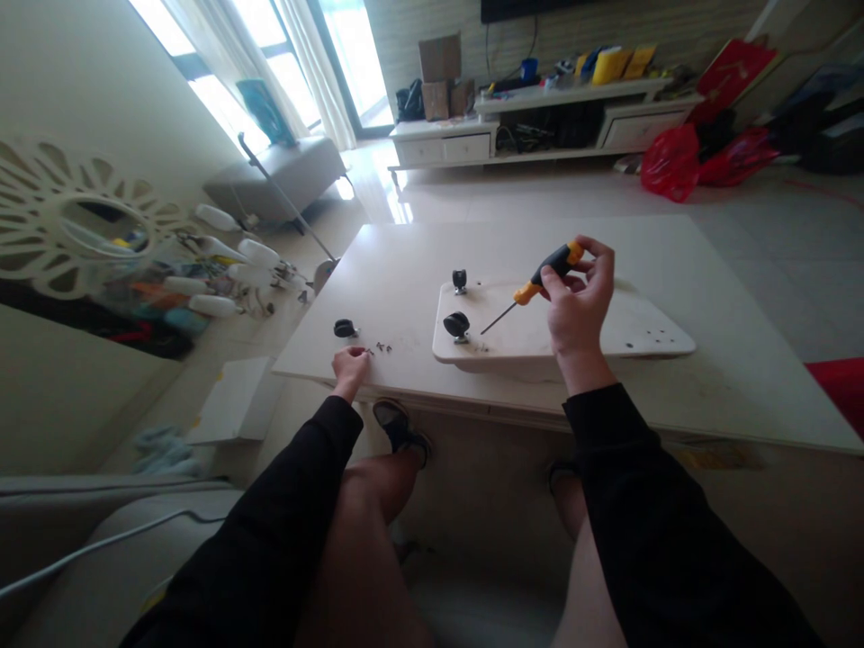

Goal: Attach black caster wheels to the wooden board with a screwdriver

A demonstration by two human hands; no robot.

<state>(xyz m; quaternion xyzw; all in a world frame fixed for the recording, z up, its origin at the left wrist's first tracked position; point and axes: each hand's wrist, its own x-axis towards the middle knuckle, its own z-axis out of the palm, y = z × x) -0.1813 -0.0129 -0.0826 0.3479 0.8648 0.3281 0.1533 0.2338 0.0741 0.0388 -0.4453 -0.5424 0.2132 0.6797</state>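
Note:
My right hand (pixel 579 301) is closed round the handle of a yellow and black screwdriver (pixel 552 268). Its thin shaft slants down to the left, and the tip is close to a black caster wheel (pixel 457 325) standing on a white board (pixel 526 319). A second caster (pixel 460 279) stands farther back on the same board. Beside the board, my left hand (pixel 351 367) rests on the table with its fingers pinched together at a few small dark screws (pixel 382 347); whatever is between the fingertips is too small to make out. Just behind that hand lies a loose caster (pixel 344 328).
The pale table (pixel 398 261) has its near edge in front of my knees. A low white TV cabinet (pixel 445 148) lines the far wall, with red bags (pixel 671 164) on the floor beside it. To the left are a grey bench (pixel 283 175) and a white box (pixel 233 400).

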